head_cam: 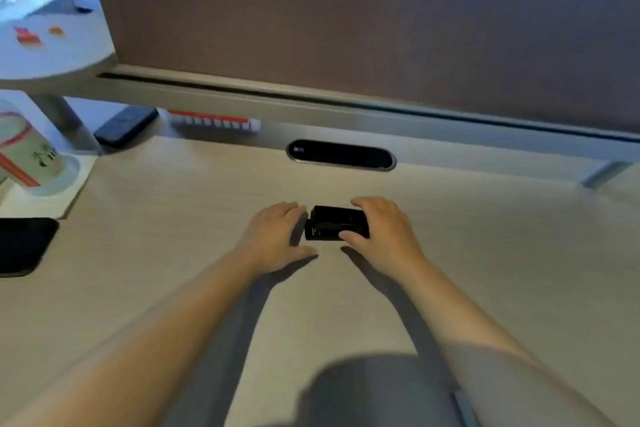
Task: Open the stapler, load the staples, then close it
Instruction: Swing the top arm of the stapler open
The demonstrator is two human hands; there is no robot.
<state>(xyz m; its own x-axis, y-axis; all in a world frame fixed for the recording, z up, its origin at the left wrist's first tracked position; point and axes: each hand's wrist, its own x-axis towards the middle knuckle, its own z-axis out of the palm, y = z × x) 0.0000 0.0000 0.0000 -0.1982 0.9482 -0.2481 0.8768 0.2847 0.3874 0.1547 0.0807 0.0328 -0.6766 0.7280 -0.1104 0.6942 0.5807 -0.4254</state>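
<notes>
A small black stapler [334, 221] lies on the light wooden desk [485, 253], between my two hands. My right hand [384, 232] wraps its right end, thumb on the near side and fingers over the far side. Just left of the stapler my left hand [277, 236] rests with its fingers spread, its fingertips close to the stapler's left end; I cannot tell whether they touch it. The stapler looks closed, though the picture is blurred. No staples are visible.
A black phone [24, 246] lies at the left edge. A cup [27, 156] stands on a white coaster at the far left. A dark cable slot [341, 154] sits at the desk's back, below a brown partition [346, 17]. A dark flat object [124, 125] lies back left.
</notes>
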